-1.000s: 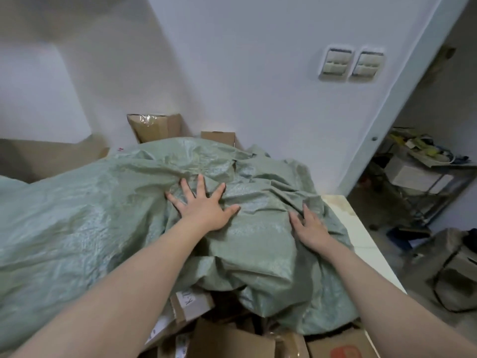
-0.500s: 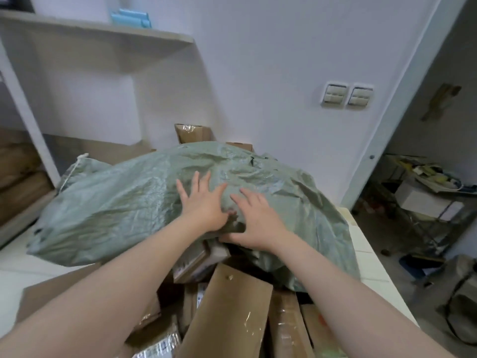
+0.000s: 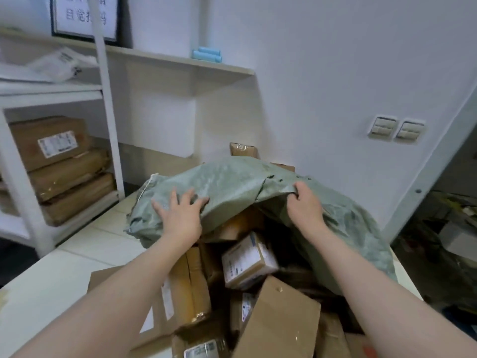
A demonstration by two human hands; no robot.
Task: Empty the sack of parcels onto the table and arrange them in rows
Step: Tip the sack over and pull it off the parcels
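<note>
Left hand (image 3: 179, 215) presses sack (image 3: 232, 184); right hand (image 3: 305, 202) seemingly grips it.

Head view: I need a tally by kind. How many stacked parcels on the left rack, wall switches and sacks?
Stacked rack parcels: 3
Wall switches: 2
Green sack: 1
Total: 6

One sack (image 3: 232, 182), dead centre. Spilling from it towards six o'clock are parcels (image 3: 249, 262): at least seven by my count, and the heap hides any others. Two more boxes (image 3: 244, 149) poke up behind it at twelve. Over at nine o'clock, three brown cartons (image 3: 49, 140) are stacked on one rack (image 3: 109, 125). Two wall switches (image 3: 383, 127) at three. One framed sign (image 3: 85, 16) at eleven. Blue rolls (image 3: 207, 54) at twelve are too blurred to count.
</note>
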